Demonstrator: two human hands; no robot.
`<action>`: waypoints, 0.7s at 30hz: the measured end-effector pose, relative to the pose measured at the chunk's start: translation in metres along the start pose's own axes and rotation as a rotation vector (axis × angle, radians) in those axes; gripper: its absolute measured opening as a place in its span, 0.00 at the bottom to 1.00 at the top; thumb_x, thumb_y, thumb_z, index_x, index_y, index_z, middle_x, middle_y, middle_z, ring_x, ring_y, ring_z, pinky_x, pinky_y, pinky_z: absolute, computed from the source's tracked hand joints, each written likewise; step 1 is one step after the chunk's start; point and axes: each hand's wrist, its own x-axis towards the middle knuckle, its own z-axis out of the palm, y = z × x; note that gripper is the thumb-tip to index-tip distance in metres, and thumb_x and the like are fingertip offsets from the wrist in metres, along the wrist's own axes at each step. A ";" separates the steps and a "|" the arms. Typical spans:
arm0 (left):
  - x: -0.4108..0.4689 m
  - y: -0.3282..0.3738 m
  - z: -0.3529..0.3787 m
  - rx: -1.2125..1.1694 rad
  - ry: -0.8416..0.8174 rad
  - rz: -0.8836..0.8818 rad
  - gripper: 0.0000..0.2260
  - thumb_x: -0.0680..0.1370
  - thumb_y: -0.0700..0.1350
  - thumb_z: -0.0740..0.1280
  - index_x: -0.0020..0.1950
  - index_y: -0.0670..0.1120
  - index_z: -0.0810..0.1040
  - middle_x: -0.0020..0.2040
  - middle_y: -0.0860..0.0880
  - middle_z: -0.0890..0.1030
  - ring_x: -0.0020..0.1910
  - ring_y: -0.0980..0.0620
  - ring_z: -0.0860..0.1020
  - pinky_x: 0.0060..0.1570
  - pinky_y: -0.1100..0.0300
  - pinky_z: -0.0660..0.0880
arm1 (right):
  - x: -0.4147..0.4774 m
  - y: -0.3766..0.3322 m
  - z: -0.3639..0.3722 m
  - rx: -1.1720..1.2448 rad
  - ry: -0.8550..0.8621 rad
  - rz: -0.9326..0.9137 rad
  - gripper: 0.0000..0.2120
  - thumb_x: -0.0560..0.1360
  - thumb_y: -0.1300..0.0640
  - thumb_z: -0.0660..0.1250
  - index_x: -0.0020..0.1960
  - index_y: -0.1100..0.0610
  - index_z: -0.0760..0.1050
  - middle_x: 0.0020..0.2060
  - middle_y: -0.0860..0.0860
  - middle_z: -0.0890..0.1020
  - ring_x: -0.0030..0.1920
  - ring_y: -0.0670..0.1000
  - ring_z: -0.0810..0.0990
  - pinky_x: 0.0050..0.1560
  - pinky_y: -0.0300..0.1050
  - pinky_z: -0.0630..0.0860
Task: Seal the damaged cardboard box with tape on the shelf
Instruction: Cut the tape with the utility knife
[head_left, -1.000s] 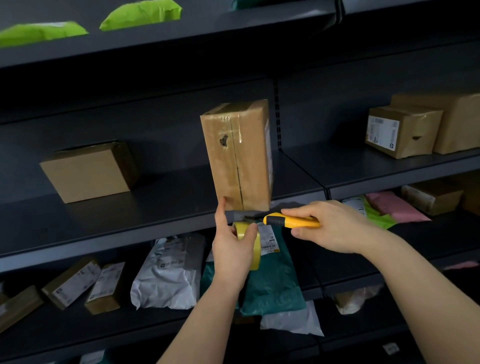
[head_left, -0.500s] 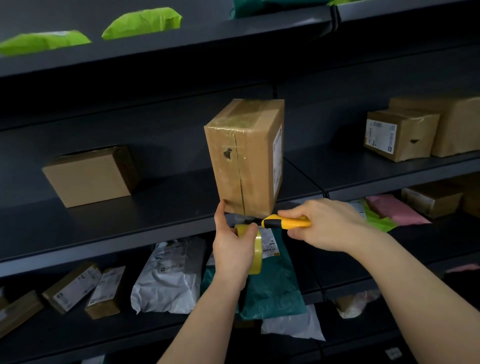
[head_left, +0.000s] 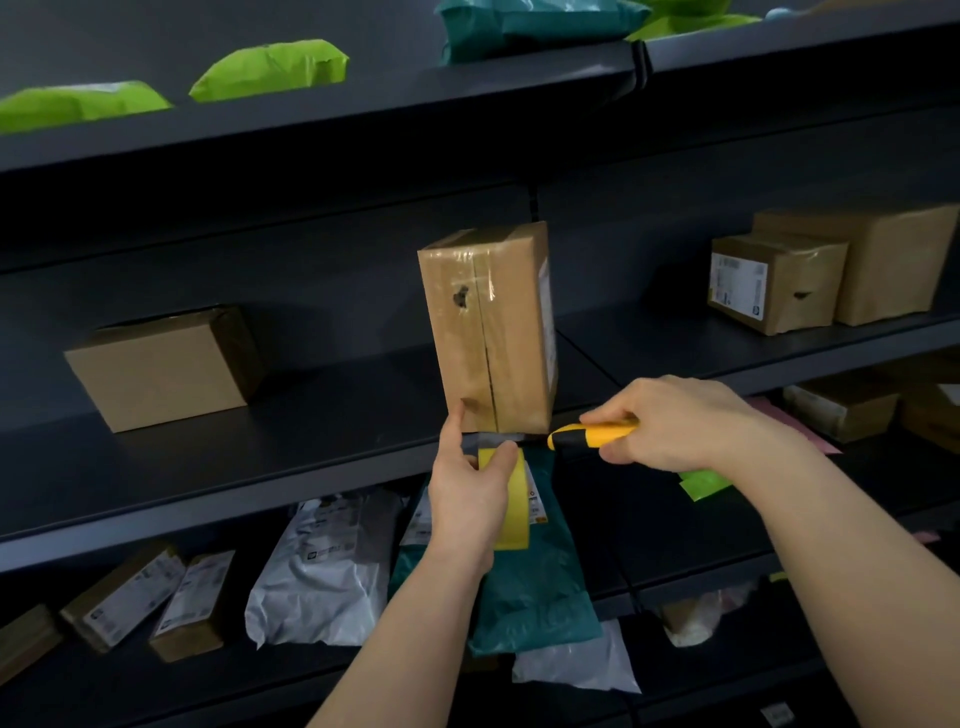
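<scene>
Change: barely any vs 1 s ago. Utility knife (head_left: 592, 434) blade same spot above tape roll (head_left: 511, 499), so cut prob. not through yet.
L hand (head_left: 470, 499): wrapped round roll, thumb up at box (head_left: 488, 332) corner.
R hand (head_left: 670, 421): gripping knife handle.
Box: upright at shelf (head_left: 260, 467) front edge; matte cardboard, ragged hole (head_left: 460, 299), glossy clear tape (head_left: 491, 270) over seam.
</scene>
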 end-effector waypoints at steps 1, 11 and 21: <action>0.000 0.001 0.001 -0.003 -0.001 0.001 0.31 0.78 0.44 0.70 0.77 0.59 0.61 0.29 0.53 0.66 0.28 0.55 0.67 0.32 0.65 0.71 | -0.002 0.004 -0.002 -0.009 -0.005 0.009 0.18 0.74 0.41 0.66 0.63 0.30 0.72 0.43 0.40 0.76 0.42 0.44 0.75 0.40 0.44 0.70; -0.002 0.002 0.002 0.025 -0.015 -0.008 0.32 0.78 0.45 0.69 0.78 0.59 0.59 0.27 0.53 0.64 0.25 0.56 0.64 0.30 0.61 0.68 | -0.032 0.064 -0.024 0.511 0.048 0.190 0.18 0.72 0.56 0.73 0.56 0.37 0.78 0.39 0.42 0.82 0.34 0.42 0.78 0.37 0.37 0.73; -0.004 0.011 0.015 0.052 -0.027 -0.001 0.34 0.78 0.45 0.70 0.79 0.59 0.57 0.30 0.52 0.67 0.25 0.55 0.67 0.29 0.61 0.69 | 0.065 0.039 0.021 0.217 0.360 0.293 0.18 0.78 0.54 0.66 0.66 0.57 0.73 0.59 0.58 0.75 0.57 0.62 0.76 0.50 0.50 0.74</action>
